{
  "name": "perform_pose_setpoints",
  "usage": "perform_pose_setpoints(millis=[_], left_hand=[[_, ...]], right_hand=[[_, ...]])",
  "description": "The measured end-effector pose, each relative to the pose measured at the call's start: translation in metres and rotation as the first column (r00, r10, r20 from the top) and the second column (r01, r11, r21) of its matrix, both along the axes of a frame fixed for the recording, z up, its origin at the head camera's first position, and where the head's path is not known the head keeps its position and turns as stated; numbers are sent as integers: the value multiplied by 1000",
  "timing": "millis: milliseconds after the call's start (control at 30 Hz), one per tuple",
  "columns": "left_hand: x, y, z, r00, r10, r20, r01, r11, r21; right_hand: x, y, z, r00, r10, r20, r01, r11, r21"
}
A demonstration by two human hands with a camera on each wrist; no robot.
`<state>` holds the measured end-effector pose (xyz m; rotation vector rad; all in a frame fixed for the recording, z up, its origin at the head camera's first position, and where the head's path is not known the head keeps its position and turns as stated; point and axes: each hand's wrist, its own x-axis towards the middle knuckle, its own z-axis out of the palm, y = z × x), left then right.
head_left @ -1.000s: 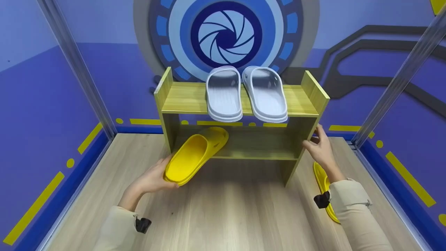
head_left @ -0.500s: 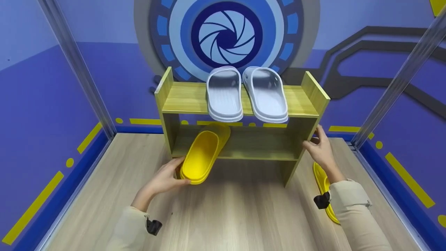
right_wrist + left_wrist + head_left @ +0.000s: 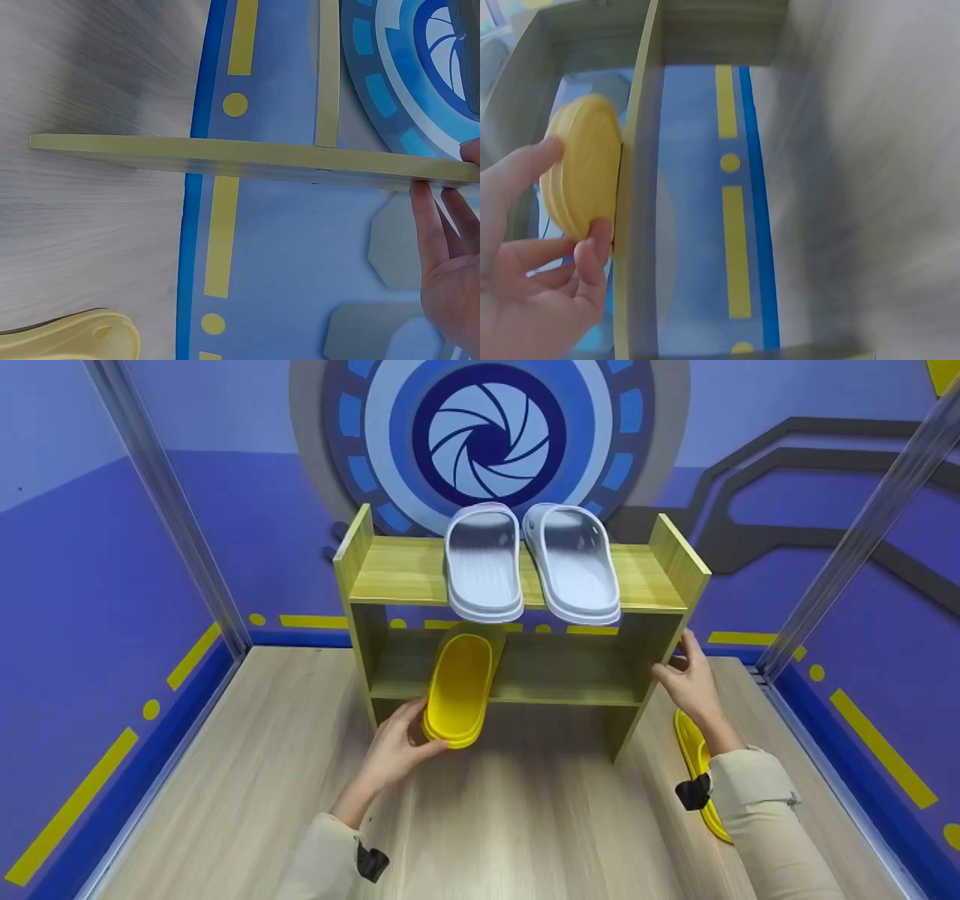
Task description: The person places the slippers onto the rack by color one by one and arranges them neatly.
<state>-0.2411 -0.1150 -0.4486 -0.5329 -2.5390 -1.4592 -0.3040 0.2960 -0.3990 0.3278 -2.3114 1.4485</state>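
Note:
My left hand (image 3: 397, 742) grips a yellow slipper (image 3: 459, 690) by its toe-less end, thumb on one side and fingers on the other. The slipper's far part lies inside the lower bay of a small wooden shoe rack (image 3: 570, 691), at the lower shelf. In the left wrist view its yellow sole (image 3: 589, 169) shows close beside the shelf board (image 3: 634, 195). My right hand (image 3: 690, 679) holds the rack's right side panel, which the right wrist view shows between thumb and fingers (image 3: 427, 225). Two pale grey slippers (image 3: 486, 570) stand side by side on the upper shelf.
A second yellow slipper (image 3: 686, 742) lies on the wood-patterned floor right of the rack, partly covered by my right forearm. Blue printed walls (image 3: 247, 547) close off the back and both sides, with metal posts (image 3: 165, 510) at the corners.
My left hand has moved right with the yellow slipper, turning it from slanted to nearly straight toward the rack. The right hand stays at the side panel.

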Motion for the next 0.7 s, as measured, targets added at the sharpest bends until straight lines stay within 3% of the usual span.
perform_pose_setpoints(millis=[133,400,700], left_hand=[[0,11,-3,999,34,-16,-34,999,7],[-3,31,-6,990,103,-93,-108,993,-53],[-9,38,-6,989,134,-66,-139,988,-73]], right_hand=[[10,-8,10,1000,4,-2,-4,1000,2],[9,-7,9,1000,-19,19,19,1000,25],[14,-12,15,999,-17,29,16,1000,16]])
